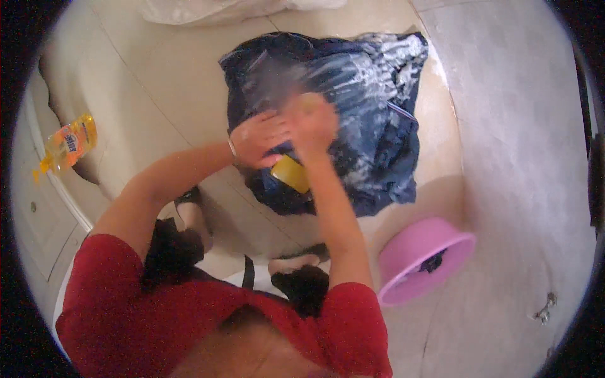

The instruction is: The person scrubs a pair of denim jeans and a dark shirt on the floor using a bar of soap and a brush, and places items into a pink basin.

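A dark blue garment (pixel 378 145) lies spread on the floor, streaked with white suds, thickest toward its far right corner. My left hand (pixel 258 137) rests on its left part, fingers stretched out and pressing the cloth. Close beside it, my right hand (pixel 313 123) is curled over the garment and blurred by motion. A small yellowish patch shows at its fingers and a grey smear lies just beyond; what it grips cannot be made out. Between my left thumb and right forearm sits a yellow block (pixel 290 174), like a soap bar, on the cloth's near edge.
A pink basin (pixel 403 252) with something dark inside stands tilted in view at the near right. Far left is a clear-and-orange pouch (pixel 70 143) with a yellow cap. Whitish plastic (pixel 208 9) lies at the far edge. My feet are just short of the garment.
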A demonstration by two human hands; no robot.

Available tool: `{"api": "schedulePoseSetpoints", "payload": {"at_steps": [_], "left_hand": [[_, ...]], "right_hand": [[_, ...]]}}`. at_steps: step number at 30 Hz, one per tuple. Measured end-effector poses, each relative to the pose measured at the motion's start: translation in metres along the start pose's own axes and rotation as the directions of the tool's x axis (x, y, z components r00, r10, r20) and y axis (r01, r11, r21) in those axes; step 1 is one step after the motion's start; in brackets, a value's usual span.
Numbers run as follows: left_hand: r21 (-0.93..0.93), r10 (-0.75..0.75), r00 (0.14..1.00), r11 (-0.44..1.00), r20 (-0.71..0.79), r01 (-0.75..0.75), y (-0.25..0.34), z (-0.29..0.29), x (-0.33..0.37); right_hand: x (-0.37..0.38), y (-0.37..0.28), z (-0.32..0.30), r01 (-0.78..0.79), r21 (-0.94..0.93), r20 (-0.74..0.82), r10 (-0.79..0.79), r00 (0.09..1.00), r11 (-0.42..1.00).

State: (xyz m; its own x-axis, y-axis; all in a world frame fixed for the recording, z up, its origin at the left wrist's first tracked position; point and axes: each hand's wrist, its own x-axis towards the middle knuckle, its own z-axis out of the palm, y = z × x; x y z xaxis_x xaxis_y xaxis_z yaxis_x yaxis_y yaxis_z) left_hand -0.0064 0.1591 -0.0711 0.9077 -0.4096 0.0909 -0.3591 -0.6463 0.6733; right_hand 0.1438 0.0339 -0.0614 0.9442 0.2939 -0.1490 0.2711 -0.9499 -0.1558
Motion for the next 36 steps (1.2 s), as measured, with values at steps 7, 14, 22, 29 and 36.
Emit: {"api": "schedulePoseSetpoints", "payload": {"at_steps": [7,14,22,29,36], "left_hand": [[-0.051,0.065,0.982,0.996,-0.179,-0.076,-0.015,0.006,0.014],[0.276,-0.257,0.946,0.911,-0.195,0.305,-0.052,-0.065,0.027],[0.45,-0.456,0.89,0.8,0.025,0.397,-0.035,-0.084,0.062],[-0.039,-0.184,0.957,0.983,-0.222,0.18,-0.031,-0.118,0.052],[0.365,0.056,0.95,0.929,-0.307,0.064,0.051,-0.127,0.031]], "right_hand": [[0.069,0.091,-0.019,0.344,0.203,-0.31,-0.273,0.911,0.917],[0.07,0.048,-0.056,0.643,0.345,0.386,-0.728,0.567,0.684],[0.075,0.041,-0.066,0.783,-0.082,0.507,-0.651,0.565,0.616],[0.088,0.044,-0.097,0.755,-0.186,0.34,-0.68,0.65,0.628],[0.044,0.072,-0.144,0.752,-0.108,0.023,-0.754,0.656,0.651]]}}
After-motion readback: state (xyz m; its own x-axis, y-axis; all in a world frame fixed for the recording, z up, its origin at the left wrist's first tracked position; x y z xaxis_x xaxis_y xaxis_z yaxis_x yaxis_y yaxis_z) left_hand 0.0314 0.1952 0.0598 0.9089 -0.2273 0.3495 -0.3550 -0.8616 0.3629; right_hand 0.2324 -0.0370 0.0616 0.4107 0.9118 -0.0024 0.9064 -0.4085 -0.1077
